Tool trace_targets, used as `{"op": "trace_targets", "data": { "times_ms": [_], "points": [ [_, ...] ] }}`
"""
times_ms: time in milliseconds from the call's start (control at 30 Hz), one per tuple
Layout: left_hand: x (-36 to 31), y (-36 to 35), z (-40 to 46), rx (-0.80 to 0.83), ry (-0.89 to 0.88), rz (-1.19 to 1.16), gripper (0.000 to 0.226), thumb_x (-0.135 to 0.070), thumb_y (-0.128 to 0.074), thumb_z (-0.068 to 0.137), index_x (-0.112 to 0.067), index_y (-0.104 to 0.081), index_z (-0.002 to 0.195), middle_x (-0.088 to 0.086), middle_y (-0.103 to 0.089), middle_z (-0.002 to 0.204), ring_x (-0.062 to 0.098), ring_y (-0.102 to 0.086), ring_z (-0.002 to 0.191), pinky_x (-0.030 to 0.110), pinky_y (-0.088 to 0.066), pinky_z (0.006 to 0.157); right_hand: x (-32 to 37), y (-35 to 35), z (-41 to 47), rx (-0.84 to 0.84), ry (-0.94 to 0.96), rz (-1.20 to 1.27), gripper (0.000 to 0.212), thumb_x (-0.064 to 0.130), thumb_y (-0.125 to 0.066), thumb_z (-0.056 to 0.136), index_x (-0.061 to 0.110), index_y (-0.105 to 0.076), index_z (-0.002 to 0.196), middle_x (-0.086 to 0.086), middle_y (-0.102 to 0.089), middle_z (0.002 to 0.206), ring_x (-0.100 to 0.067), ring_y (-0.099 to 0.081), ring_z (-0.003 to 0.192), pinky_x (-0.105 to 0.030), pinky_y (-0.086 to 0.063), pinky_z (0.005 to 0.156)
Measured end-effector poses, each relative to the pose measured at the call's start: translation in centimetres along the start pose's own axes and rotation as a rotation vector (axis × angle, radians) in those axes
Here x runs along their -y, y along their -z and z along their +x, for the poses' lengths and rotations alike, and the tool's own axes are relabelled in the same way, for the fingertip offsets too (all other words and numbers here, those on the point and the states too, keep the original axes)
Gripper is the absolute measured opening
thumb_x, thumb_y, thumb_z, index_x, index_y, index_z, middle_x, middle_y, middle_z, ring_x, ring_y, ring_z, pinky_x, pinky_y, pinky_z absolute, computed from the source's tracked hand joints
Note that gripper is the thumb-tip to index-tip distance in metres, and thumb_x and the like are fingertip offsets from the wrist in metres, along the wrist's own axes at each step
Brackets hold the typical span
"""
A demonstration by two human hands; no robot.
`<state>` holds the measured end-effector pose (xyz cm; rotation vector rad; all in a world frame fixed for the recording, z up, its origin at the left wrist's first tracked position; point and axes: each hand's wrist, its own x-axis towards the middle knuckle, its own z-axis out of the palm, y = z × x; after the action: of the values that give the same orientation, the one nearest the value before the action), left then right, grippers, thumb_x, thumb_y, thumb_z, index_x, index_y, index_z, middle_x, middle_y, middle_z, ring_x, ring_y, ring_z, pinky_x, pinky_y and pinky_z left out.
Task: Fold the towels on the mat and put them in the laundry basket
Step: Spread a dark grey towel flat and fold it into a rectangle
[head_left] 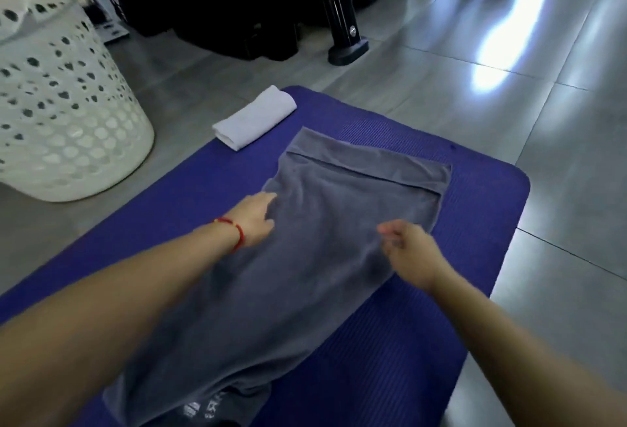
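A grey towel [332, 223] lies lengthwise on the blue mat [475, 257], folded double, its far end overlapping in a band. My left hand [252, 216], with a red string at the wrist, lies at the towel's left edge, fingers stretched onto the cloth. My right hand [412, 252] is at the towel's right edge with its fingers curled; blur hides whether it pinches the cloth. A white towel [254, 118], folded small, sits at the mat's far left corner. The white perforated laundry basket [57, 104] stands on the floor to the left of the mat.
Grey tiled floor [559, 121] surrounds the mat, with bright reflections to the right. Dark furniture [220, 2] and a black stand with a foot [346, 43] are beyond the mat's far end.
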<state>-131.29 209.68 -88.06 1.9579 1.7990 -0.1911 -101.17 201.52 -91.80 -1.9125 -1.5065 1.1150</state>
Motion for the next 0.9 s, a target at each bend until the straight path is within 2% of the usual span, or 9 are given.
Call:
{"op": "trace_targets", "data": {
  "times_ms": [100, 233, 367, 467, 567, 633, 733, 800, 900],
  "points": [
    [6.2, -6.0, -6.8, -0.071, -0.005, 0.15, 0.059, -0.044, -0.044, 0.098, -0.02, -0.042, 0.152, 0.008, -0.032, 0.163, 0.028, -0.029, 0.15, 0.047, -0.029, 0.12, 1.0, -5.7, -4.1, 0.193, 0.289, -0.353, 0.039, 0.02, -0.052, 0.099, 0.022, -0.056, 0.138, 0.0, -0.057, 0.134, -0.02, -0.058, 0.118, -0.029, -0.048, 0.096],
    [11.8, -11.4, -19.9, -0.269, 0.011, 0.214, 0.064, -0.06, -0.032, 0.093, -0.021, -0.055, 0.139, 0.01, -0.041, 0.155, 0.031, -0.043, 0.14, 0.051, -0.044, 0.108, 3.0, -11.7, -9.8, 0.35, 0.721, -0.714, 0.055, 0.036, -0.057, 0.092, 0.031, -0.042, 0.144, 0.002, -0.041, 0.145, -0.026, -0.043, 0.13, -0.044, -0.041, 0.106],
    [14.7, -16.4, -29.6, -0.254, 0.296, -0.083, 0.078, -0.074, -0.041, 0.084, -0.034, -0.035, 0.151, -0.002, -0.028, 0.154, 0.024, -0.038, 0.134, 0.045, -0.047, 0.104, 4.3, -17.3, -13.5, 0.473, 1.136, -0.883, 0.071, 0.045, -0.073, 0.077, 0.036, -0.043, 0.141, 0.003, -0.044, 0.146, -0.026, -0.05, 0.127, -0.047, -0.046, 0.104],
    [14.1, -18.7, -32.4, -0.238, 0.388, -0.41, 0.088, -0.063, -0.061, 0.085, -0.039, -0.017, 0.157, -0.016, -0.028, 0.143, 0.017, -0.034, 0.133, 0.038, -0.039, 0.112, 4.7, -20.4, -14.6, 0.43, 1.146, -1.004, 0.081, 0.041, -0.086, 0.065, 0.035, -0.049, 0.137, 0.0, -0.049, 0.14, -0.028, -0.053, 0.12, -0.049, -0.05, 0.098],
    [13.8, -20.5, -32.5, -0.316, 0.434, -0.463, 0.08, -0.036, -0.071, 0.089, -0.031, -0.027, 0.155, -0.009, -0.043, 0.139, 0.019, -0.039, 0.128, 0.038, -0.038, 0.113, 6.0, -21.6, -14.4, 0.303, 1.197, -1.077, 0.036, 0.036, -0.088, 0.061, 0.031, -0.075, 0.094, 0.002, -0.064, 0.109, -0.024, -0.062, 0.098, -0.043, -0.053, 0.08],
    [13.4, -20.9, -32.2, -0.403, 0.482, -0.54, 0.073, -0.024, -0.075, 0.085, -0.029, -0.038, 0.148, -0.002, -0.054, 0.13, 0.021, -0.049, 0.12, 0.039, -0.045, 0.106, 6.9, -21.7, -14.1, 0.242, 1.22, -1.105, 0.02, 0.038, -0.09, 0.058, 0.028, -0.074, 0.067, 0.005, -0.065, 0.09, -0.02, -0.062, 0.085, -0.038, -0.051, 0.071],
    [12.9, -19.7, -31.7, -0.381, 0.637, -0.859, 0.056, -0.016, -0.073, 0.086, -0.032, -0.042, 0.131, 0.001, -0.07, 0.101, 0.018, -0.066, 0.096, 0.028, -0.052, 0.083, 8.3, -21.4, -14.8, 0.199, 1.249, -1.011, 0.016, 0.039, -0.083, 0.071, 0.024, -0.076, 0.073, 0.005, -0.065, 0.092, -0.019, -0.063, 0.084, -0.037, -0.054, 0.071],
    [13.5, -18.8, -31.4, -0.405, 0.769, -1.081, 0.049, -0.021, -0.077, 0.08, -0.027, -0.05, 0.12, 0.002, -0.073, 0.084, 0.021, -0.07, 0.084, 0.035, -0.056, 0.082, 8.7, -20.8, -16.0, 0.193, 1.251, -0.974, 0.016, 0.036, -0.08, 0.078, 0.022, -0.075, 0.077, 0.004, -0.066, 0.085, -0.019, -0.064, 0.079, -0.037, -0.055, 0.072],
    [15.3, -17.5, -32.4, -0.559, 0.846, -1.265, 0.034, -0.011, -0.068, 0.081, -0.023, -0.063, 0.112, 0.01, -0.073, 0.09, 0.029, -0.072, 0.084, 0.051, -0.062, 0.079, 8.4, -20.3, -18.4, 0.219, 1.265, -0.951, 0.014, 0.028, -0.085, 0.075, 0.02, -0.073, 0.075, 0.005, -0.067, 0.07, -0.017, -0.065, 0.062, -0.035, -0.057, 0.057]
  ]
}}
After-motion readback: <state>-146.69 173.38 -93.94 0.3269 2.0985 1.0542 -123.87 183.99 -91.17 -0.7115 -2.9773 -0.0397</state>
